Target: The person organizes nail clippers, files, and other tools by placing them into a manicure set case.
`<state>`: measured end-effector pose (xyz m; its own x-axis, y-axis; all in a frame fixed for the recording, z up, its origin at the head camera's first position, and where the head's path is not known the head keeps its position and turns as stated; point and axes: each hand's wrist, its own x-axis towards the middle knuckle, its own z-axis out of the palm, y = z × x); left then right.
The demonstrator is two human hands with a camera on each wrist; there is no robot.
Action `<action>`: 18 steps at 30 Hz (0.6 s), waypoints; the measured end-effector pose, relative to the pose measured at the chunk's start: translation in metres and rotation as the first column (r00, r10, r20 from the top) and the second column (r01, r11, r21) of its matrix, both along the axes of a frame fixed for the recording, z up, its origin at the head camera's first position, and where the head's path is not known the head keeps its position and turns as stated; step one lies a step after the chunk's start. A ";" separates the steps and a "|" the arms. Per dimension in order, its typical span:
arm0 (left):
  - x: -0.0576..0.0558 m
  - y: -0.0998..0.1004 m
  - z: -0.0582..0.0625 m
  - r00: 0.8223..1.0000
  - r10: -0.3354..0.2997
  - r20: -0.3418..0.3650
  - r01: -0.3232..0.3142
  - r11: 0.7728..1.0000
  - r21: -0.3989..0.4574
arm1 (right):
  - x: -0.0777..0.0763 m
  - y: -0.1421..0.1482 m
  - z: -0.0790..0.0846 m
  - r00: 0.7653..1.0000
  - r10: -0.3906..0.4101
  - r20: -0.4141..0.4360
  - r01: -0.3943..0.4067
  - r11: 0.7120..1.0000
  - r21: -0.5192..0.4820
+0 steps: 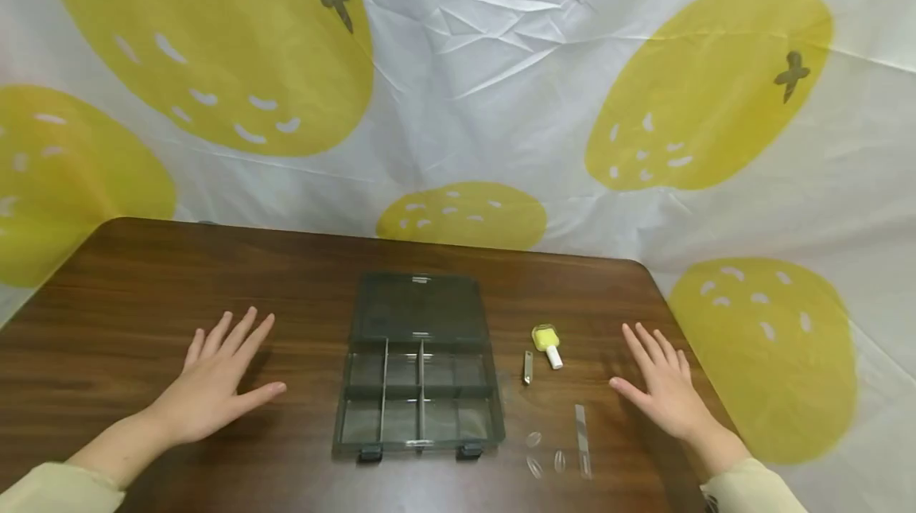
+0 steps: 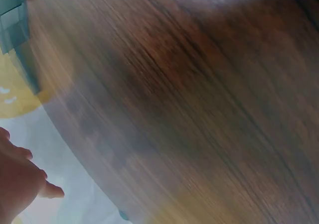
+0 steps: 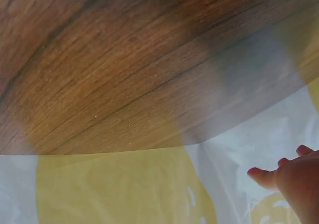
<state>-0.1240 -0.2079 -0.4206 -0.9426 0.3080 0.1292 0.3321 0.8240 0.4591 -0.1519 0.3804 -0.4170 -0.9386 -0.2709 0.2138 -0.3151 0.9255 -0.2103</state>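
Observation:
My left hand [image 1: 218,382] is held over the left part of the table with its fingers spread and nothing in it. On the right side my right hand [image 1: 664,387] has its fingers extended, also holding nothing. Between them lies a dark translucent compartment box [image 1: 418,390], its lid [image 1: 422,306] folded back. Nearest the right hand is a yellow nail polish bottle [image 1: 546,338] with a white cap, lying down. Beside it lies a small nail clipper [image 1: 528,367]. Closer to me are a flat nail file [image 1: 583,441] and several clear oval pieces [image 1: 533,439].
The brown wooden table [image 1: 286,274] has rounded far corners. A white cloth [image 1: 487,99] printed with yellow fruit hangs behind the table and along its right side. Dividers [image 1: 403,392] split the box into several compartments.

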 end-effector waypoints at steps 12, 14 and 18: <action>-0.002 0.017 0.005 0.998 -0.023 0.063 0.016 0.995 0.103 | 0.008 -0.009 0.004 0.996 -0.025 0.090 0.033 0.996 -0.085; -0.003 0.020 0.006 0.995 -0.032 0.092 0.020 0.992 0.127 | 0.010 -0.011 0.005 0.991 -0.038 0.130 0.054 0.991 -0.123; -0.004 0.027 0.009 0.984 -0.052 0.170 0.015 0.978 0.208 | 0.010 -0.015 0.004 0.981 -0.069 0.184 0.103 0.978 -0.180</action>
